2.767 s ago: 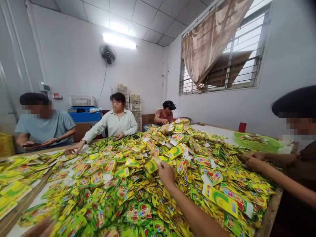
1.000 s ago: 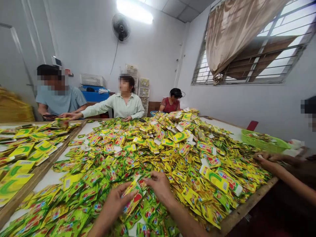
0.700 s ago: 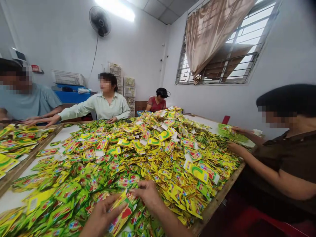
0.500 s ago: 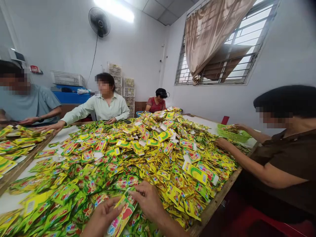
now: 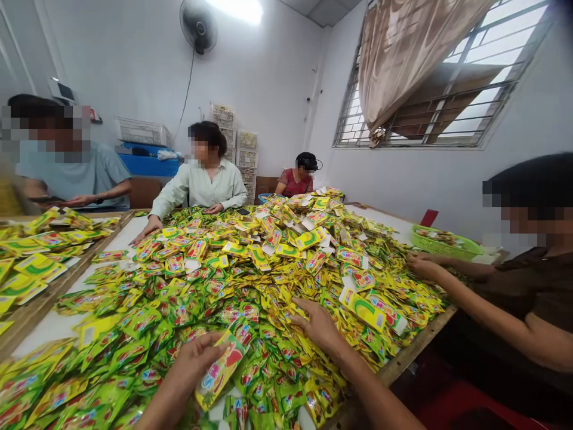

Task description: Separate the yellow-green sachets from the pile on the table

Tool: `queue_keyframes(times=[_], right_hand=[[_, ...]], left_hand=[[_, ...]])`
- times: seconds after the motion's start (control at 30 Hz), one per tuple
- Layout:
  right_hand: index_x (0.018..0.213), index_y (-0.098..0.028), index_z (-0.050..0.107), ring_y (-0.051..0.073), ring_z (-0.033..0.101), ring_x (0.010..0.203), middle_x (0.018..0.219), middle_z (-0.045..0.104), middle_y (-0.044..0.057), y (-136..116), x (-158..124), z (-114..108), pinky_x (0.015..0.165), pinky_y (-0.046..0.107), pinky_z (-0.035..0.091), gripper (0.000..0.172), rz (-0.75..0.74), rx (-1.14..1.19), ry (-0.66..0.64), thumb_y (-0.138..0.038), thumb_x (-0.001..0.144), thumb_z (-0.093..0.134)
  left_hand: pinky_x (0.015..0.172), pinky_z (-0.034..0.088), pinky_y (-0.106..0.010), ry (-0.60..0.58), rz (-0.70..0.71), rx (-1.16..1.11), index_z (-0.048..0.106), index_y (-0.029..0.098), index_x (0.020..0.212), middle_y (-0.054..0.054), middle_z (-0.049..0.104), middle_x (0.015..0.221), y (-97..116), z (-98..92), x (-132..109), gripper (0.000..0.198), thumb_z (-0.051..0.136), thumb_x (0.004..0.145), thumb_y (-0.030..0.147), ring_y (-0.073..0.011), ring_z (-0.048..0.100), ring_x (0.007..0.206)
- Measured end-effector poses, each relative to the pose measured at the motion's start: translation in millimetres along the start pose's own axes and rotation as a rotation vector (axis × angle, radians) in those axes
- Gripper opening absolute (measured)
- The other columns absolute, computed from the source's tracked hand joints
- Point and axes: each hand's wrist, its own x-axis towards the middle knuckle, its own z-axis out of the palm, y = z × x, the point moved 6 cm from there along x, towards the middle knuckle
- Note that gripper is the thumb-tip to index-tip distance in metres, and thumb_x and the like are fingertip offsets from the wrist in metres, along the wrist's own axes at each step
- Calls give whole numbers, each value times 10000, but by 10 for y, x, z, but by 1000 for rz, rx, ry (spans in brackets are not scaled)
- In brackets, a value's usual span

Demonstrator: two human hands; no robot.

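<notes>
A big heap of small yellow and green sachets point(image 5: 250, 269) covers the white table point(image 5: 49, 325) in front of me. My left hand point(image 5: 194, 358) is low and near, closed around a stack of sachets point(image 5: 221, 367) that sticks out to the right of my fingers. My right hand point(image 5: 317, 325) lies flat on the heap a little farther right, fingers spread over loose sachets, holding nothing that I can make out. A larger card of sachets point(image 5: 371, 310) lies just right of that hand.
A person's arms point(image 5: 452, 283) reach in from the right, beside a green basket point(image 5: 441, 243). Three more people sit along the far side. A second board of sachets point(image 5: 31, 269) lies at left. The table's wooden edge point(image 5: 416, 346) runs at right.
My right hand has left the stack and moved right and forward onto the heap. My left hand keeps the stack. The person at right has drawn both hands back to the pile.
</notes>
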Motion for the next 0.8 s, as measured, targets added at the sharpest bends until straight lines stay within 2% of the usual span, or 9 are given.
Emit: queue_keyframes(times=[0.17,0.27,0.4,0.5,0.67,0.8], right_hand=[[976,-197,669,286,558,1005,1058,647,98,13,-1,-140,848,391,415,350,88,164,156,-411,722,558],[915,-158,667,281,590,893,950,671,96,-81,113,-15,756,366,453,413,126,315,186,-480,665,606],[853,-129,636,224,600,735,796,667,60,-430,248,470,658,310,465,464,104,562,90,-527,614,627],[829,-138,620,197,589,731,787,652,45,-683,227,755,672,289,457,429,96,705,14,-508,612,642],[801,-173,589,189,575,777,802,637,24,-897,123,900,659,256,451,373,79,814,-89,-438,569,710],[715,-171,588,152,547,619,671,608,4,-999,79,1037,561,238,431,322,20,730,-185,-454,593,681]], left_hand=[[552,479,-264,30,23,36,657,156,773,-27,714,648,42,-49,-6,334,750,540,377,-179,630,537],[571,480,-269,45,59,39,657,160,770,-21,713,654,78,-73,-16,345,750,532,392,-187,636,566],[561,474,-256,61,112,47,665,146,761,-23,706,636,101,-146,9,351,742,537,406,-187,636,581],[550,476,-264,80,103,52,659,127,773,-28,698,589,74,-254,63,397,746,526,424,-187,632,541],[559,485,-257,101,90,1,646,122,810,-36,711,617,51,-346,102,377,739,568,396,-178,645,556],[584,501,-272,129,60,-66,649,134,854,-32,715,624,38,-323,101,399,756,555,377,-181,651,556]])
